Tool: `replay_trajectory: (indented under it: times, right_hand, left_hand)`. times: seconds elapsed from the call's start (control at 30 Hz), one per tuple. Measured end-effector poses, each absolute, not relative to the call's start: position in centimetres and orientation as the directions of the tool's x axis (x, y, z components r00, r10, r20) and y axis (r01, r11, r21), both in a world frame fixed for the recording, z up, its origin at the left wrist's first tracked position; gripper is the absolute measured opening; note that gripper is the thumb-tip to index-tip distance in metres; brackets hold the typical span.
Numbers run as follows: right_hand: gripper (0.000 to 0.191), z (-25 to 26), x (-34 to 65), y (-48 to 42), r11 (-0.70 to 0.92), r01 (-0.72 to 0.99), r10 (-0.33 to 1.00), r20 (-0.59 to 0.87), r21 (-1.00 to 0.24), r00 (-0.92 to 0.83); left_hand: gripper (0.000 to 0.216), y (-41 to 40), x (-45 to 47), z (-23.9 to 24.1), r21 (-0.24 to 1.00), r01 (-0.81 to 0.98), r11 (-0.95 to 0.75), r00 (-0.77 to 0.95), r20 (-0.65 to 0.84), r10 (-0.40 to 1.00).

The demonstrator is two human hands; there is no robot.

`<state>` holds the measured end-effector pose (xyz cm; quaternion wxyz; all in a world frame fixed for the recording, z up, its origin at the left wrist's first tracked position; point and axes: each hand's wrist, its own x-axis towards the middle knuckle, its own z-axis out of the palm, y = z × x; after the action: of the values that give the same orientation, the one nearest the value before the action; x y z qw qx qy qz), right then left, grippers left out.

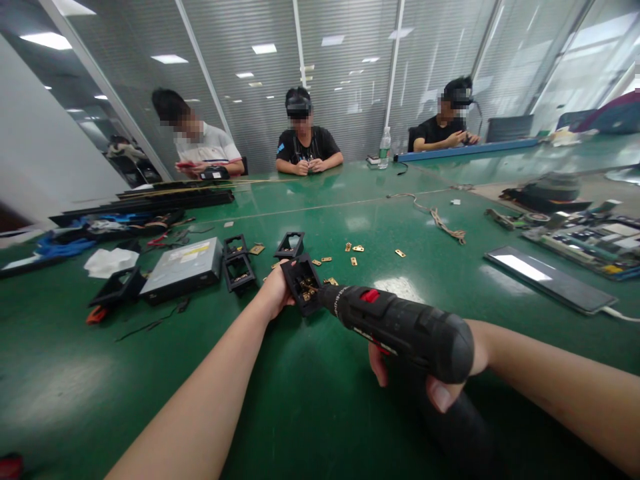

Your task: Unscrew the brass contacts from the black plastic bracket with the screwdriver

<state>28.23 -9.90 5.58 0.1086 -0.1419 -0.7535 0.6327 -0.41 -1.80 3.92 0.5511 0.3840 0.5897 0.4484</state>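
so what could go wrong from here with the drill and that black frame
The black power drill with a red switch points into the black plastic box-shaped frame, close to the left hand, so a slip might injure it. Only that hand visibly steadies the frame, so it could twist under torque. Small flat brass plates lie loose on the glossy green table nearby and might get knocked about.

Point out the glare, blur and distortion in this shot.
Head view: pale glare patches on the green table, and a bright white patch, probably a reflection, on the flat black device; head view: the lower grip of the power drill is dark and blurred; head view: the partition posts splay outward, suggesting wide-angle distortion.
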Motion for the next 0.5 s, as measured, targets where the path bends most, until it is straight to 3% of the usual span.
replay_trajectory:
  times: [0.07, 0.13, 0.23, 0.3, 0.4, 0.5]
  right_hand:
    - [0.066, 7.3, 28.3, -10.5, 0.020, 0.148, 0.365, -0.131, -0.989, -0.922]
    - [0.054, 8.9, 28.0, -11.5, -0.006, 0.254, 0.376, -0.238, -0.967, -0.895]
    - [0.038, 10.4, 27.3, -13.7, -0.107, 0.244, 0.481, -0.265, -0.964, -0.836]
    - [0.037, 10.8, 26.7, -15.2, -0.150, 0.200, 0.545, -0.250, -0.968, -0.800]
    - [0.048, 11.2, 25.9, -17.0, -0.163, 0.200, 0.605, -0.258, -0.966, -0.753]
    - [0.071, 11.3, 25.0, -17.8, -0.076, 0.151, 0.659, -0.163, -0.986, -0.735]
  left_hand:
    - [0.025, -1.9, -0.3, 4.0, 0.956, -0.049, 0.290, -0.103, -0.294, 0.950]
    - [0.025, -1.9, -0.3, 4.0, 0.954, -0.061, 0.294, -0.107, -0.299, 0.948]
    - [0.023, -1.8, -0.3, 4.0, 0.943, -0.093, 0.318, -0.111, -0.328, 0.938]
    - [0.023, -1.7, -0.4, 3.9, 0.933, -0.107, 0.345, -0.103, -0.355, 0.929]
    - [0.024, -1.5, -0.6, 3.7, 0.924, -0.109, 0.367, -0.092, -0.377, 0.921]
    - [0.027, -1.4, -0.7, 3.6, 0.925, -0.100, 0.367, -0.076, -0.375, 0.924]
